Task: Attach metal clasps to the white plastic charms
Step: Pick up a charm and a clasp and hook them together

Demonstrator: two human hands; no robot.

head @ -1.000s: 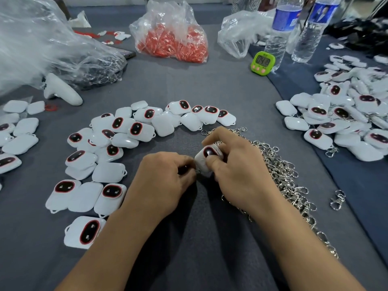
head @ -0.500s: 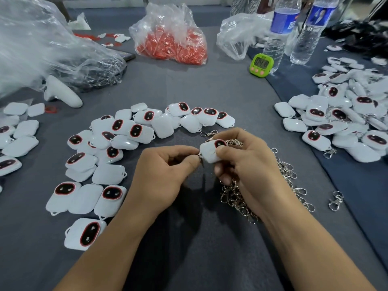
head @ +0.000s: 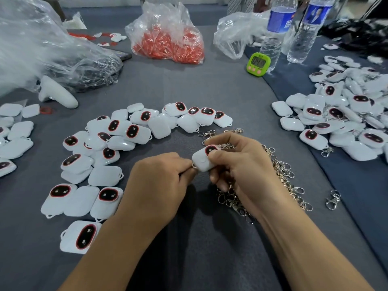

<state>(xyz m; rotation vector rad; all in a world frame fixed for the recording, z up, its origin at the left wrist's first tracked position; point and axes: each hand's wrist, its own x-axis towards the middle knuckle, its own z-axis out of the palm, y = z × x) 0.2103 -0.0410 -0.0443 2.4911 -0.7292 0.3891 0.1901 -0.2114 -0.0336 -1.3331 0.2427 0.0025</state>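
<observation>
My right hand [head: 243,164] pinches a white plastic charm [head: 202,160] with a dark red-rimmed oval face, held just above the grey cloth. My left hand [head: 159,183] is closed with its fingertips at the charm's small loop on the lower left corner; whatever it pinches there is hidden by the fingers. A heap of silver metal clasps [head: 281,177] lies under and right of my right hand. Loose charms [head: 117,139] without clasps spread in an arc to the left and behind my hands.
A pile of charms with clasps [head: 340,120] lies at the right. One stray clasp [head: 333,199] sits at the right. Behind stand a bag of red pieces [head: 168,38], a green timer [head: 258,64], two water bottles [head: 275,32], clear plastic bags [head: 37,51] and a white controller [head: 56,93].
Both hands lifted off the clasp heap with the charm and turned it a little; the left fingertips stay at the charm's loop.
</observation>
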